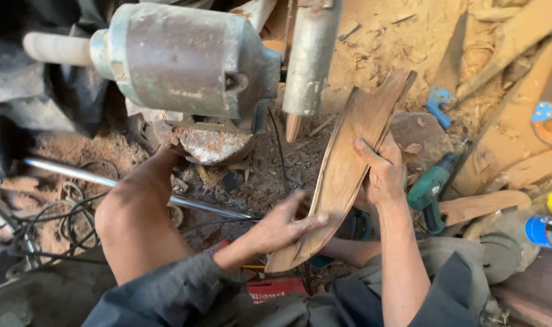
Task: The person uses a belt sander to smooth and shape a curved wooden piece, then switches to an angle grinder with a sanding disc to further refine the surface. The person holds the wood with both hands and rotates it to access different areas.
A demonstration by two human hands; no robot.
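- Rusty grey-green motor [179, 57] sits on its stand above the sawdust floor [373, 42]
- curved wooden piece [342, 175] leans upright between both hands
- right hand [382, 172] grips its upper edge
- left hand [282, 225] lies open, fingers flat against its lower face
- green drill [430, 189] lies just right

A curved brown wooden board [348, 175] stands tilted at centre, the left hand [282, 227] against its lower edge, the right hand [382, 172] on its right edge. A grey metal motor [179, 57] sits behind-left; a green power drill [430, 188] lies right, on the sawdust-covered floor [373, 42].
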